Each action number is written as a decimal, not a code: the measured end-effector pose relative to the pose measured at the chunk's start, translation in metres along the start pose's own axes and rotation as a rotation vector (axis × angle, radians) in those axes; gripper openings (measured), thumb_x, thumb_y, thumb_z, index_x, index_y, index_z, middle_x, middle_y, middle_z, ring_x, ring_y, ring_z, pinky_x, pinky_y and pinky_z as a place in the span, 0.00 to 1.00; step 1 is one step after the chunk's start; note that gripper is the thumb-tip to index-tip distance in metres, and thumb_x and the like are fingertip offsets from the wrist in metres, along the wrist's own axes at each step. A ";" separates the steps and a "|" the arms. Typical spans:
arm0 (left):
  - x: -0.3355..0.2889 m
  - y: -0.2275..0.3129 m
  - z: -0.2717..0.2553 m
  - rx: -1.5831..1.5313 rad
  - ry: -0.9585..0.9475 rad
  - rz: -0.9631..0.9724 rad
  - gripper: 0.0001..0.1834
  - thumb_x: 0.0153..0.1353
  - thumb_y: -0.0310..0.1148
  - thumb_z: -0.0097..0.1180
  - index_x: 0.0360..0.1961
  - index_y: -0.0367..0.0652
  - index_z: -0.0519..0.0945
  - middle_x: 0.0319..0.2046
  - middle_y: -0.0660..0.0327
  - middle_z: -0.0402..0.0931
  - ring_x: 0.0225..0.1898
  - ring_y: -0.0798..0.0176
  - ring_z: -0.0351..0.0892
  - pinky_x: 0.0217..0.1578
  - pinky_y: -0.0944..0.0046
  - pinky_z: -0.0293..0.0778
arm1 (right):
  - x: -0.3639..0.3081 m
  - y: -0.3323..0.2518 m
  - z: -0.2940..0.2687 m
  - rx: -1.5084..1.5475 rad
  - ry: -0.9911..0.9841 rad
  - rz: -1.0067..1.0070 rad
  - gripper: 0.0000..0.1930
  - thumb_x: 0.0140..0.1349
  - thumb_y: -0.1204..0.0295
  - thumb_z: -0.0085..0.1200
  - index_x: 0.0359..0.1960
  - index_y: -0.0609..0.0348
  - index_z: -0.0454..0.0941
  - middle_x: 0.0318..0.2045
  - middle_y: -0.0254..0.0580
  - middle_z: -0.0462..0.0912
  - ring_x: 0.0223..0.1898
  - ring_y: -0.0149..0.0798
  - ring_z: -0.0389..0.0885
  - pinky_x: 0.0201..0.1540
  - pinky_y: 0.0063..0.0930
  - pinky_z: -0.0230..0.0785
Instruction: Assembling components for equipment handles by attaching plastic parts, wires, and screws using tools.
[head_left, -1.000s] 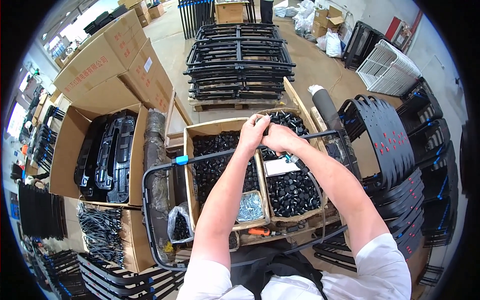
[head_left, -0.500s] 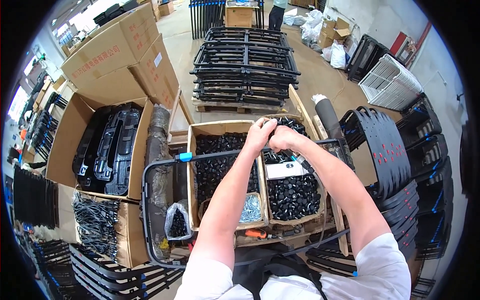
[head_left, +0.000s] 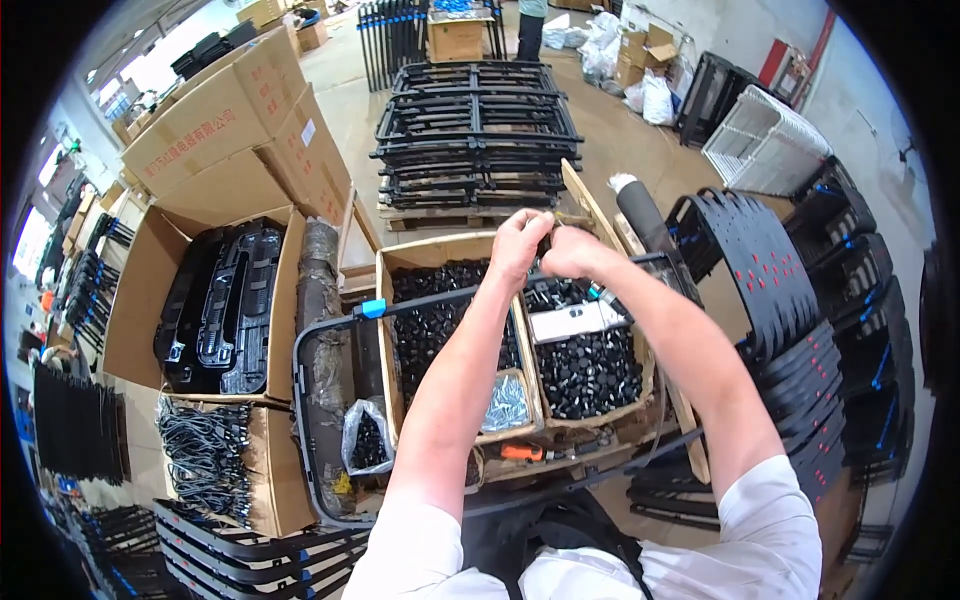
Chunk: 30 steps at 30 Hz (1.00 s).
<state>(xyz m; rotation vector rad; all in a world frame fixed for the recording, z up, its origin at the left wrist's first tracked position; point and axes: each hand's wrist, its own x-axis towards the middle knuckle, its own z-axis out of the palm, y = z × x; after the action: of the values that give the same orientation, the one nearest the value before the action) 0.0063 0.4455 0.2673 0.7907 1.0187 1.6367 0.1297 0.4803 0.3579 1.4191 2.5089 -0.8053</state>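
Note:
Both hands meet over the far edge of the parts boxes, above the far bar of a black rounded frame that lies across them. My left hand is closed, its fingertips pinched around something small and dark. Just beside it, my right hand is also closed, its fingers curled inward and what they grip hidden. Under the hands, a wooden-edged box holds black round-headed knobs. A white box-like item lies on them, near a metal-and-green fitting partly covered by my right forearm. A blue clip sits on the frame.
Silver screws fill a small tray. An orange-handled tool lies near me. At left stand a carton of black plastic panels and bundled black cables. Stacked black frames stand ahead; curved black panels are at right.
The view has shifted slightly, so the surroundings sit a little differently. Both hands stay together over the far bar, closed, the right turned slightly.

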 end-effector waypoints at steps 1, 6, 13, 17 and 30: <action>-0.008 0.005 0.007 0.044 -0.007 -0.003 0.09 0.70 0.37 0.66 0.40 0.42 0.84 0.34 0.70 0.80 0.35 0.75 0.75 0.38 0.69 0.73 | -0.014 0.000 -0.004 -0.019 0.007 0.015 0.19 0.50 0.66 0.61 0.40 0.67 0.89 0.43 0.61 0.90 0.46 0.54 0.90 0.49 0.44 0.80; -0.102 -0.014 0.053 0.065 -0.233 -0.115 0.10 0.71 0.37 0.66 0.42 0.41 0.84 0.34 0.69 0.81 0.36 0.75 0.76 0.39 0.70 0.74 | -0.132 0.027 0.014 -0.138 -0.062 0.093 0.23 0.55 0.59 0.59 0.40 0.70 0.88 0.42 0.66 0.89 0.48 0.60 0.89 0.52 0.50 0.80; -0.257 -0.050 0.098 0.037 -0.401 -0.315 0.16 0.68 0.42 0.68 0.40 0.38 0.82 0.35 0.68 0.79 0.40 0.74 0.73 0.43 0.66 0.73 | -0.288 0.059 0.075 -0.134 -0.179 0.203 0.22 0.58 0.58 0.58 0.33 0.72 0.86 0.38 0.68 0.88 0.44 0.65 0.88 0.51 0.54 0.80; -0.318 -0.043 0.105 -0.064 -0.443 -0.462 0.12 0.71 0.39 0.69 0.43 0.42 0.82 0.37 0.70 0.79 0.41 0.75 0.73 0.45 0.67 0.72 | -0.344 0.061 0.103 -0.041 -0.218 0.193 0.21 0.60 0.59 0.58 0.30 0.73 0.84 0.33 0.67 0.87 0.41 0.64 0.88 0.48 0.54 0.80; -0.382 -0.052 0.111 0.091 -0.280 -0.297 0.12 0.69 0.39 0.68 0.40 0.42 0.83 0.33 0.71 0.76 0.35 0.76 0.71 0.37 0.69 0.70 | -0.396 0.076 0.135 0.046 -0.131 0.015 0.23 0.60 0.58 0.58 0.28 0.75 0.83 0.32 0.69 0.86 0.39 0.65 0.88 0.48 0.54 0.79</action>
<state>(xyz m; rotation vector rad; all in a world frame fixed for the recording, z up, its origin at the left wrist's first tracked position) 0.2296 0.1124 0.2607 0.8568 0.9622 1.1974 0.3893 0.1442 0.3649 1.3503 2.3941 -0.9271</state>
